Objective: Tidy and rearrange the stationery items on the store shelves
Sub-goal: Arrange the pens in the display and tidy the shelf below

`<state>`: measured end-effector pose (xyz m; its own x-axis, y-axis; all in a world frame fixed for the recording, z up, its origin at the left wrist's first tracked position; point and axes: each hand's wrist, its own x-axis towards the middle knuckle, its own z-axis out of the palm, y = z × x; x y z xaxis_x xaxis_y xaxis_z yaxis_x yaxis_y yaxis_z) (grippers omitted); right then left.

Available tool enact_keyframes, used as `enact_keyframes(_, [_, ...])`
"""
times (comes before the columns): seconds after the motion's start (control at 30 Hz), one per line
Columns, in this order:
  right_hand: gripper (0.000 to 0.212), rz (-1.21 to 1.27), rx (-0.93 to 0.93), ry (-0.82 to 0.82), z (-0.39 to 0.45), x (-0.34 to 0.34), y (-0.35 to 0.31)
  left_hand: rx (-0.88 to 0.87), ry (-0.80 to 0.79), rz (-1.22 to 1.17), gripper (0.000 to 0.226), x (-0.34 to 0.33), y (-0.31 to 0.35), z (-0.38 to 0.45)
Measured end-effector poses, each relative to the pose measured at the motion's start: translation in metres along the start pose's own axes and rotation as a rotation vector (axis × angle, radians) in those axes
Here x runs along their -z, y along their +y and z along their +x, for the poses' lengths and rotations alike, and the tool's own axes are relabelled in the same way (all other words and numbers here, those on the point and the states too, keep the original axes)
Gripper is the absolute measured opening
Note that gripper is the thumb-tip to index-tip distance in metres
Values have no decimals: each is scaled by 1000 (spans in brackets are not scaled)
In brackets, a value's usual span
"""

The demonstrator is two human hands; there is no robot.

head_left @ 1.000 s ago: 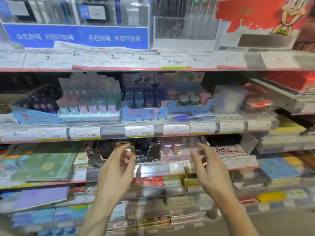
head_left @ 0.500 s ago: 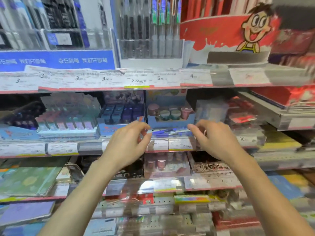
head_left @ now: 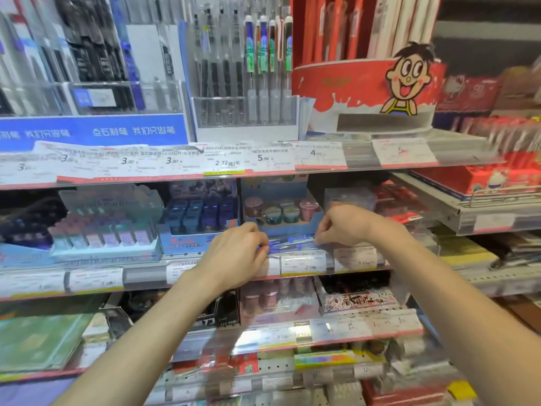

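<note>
A store shelving unit is seen, its tiers edged with clear strips holding price labels. The middle shelf (head_left: 140, 276) is taken as the landmark. At its front edge, a bundle of blue pens (head_left: 288, 243) in a clear wrapper is laid lengthwise, just in front of a blue display tray (head_left: 284, 227) in which small round pots (head_left: 281, 212) are set in rows. The left end of the bundle is pinched by the left hand (head_left: 234, 253), whose fingers are curled inward; the right end is pinched by the right hand (head_left: 342, 224), also curled, knuckles up. Left of the tray on the same shelf, a blue box (head_left: 196, 230) is filled with dark blue and purple upright items, and further left a pale tiered stand (head_left: 108, 230) is stocked with pastel pieces; what these are cannot be told. On the tier above the middle shelf, a clear holder (head_left: 246, 112) is packed with upright pens, and beside it to the right a red round tub (head_left: 360, 86) bearing a cartoon figure is filled with long red and white sticks. Below the middle shelf, a box of pink pots (head_left: 278, 300) and a black box (head_left: 216, 315) are seen behind the forearms, with flat green folders (head_left: 38, 341) stacked to the left. The lowest tiers are blurred.
</note>
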<state>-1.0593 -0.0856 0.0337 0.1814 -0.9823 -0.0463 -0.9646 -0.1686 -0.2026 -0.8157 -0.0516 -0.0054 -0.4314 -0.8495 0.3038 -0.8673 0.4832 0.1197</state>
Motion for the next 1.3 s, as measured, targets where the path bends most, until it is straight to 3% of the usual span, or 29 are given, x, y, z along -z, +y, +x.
enact_keyframes(0.4, [39, 136, -41, -41, 1, -2, 2, 0, 52, -34, 17, -4, 1, -1])
enact_keyframes(0.7, [41, 208, 25, -138, -1, -2, 10, 8, 59, -36, 18, -5, 2, -2])
enact_keyframes(0.8, [35, 228, 63, -86, -8, 0, 8, 7, 61, -37, 27, -5, 4, -1])
enact_keyframes(0.93, [25, 566, 76, -22, -18, 2, 2, 24, 50, -28, 31, -4, 7, 2])
enact_keyframes(1.17, [15, 1083, 2, 277, -17, -8, 0, 23, 146, -153, 23, -7, 7, 15])
enact_keyframes(1.3, [24, 1383, -93, 310, -21, -25, -13, 4, 168, -248, 16, -12, 9, 14])
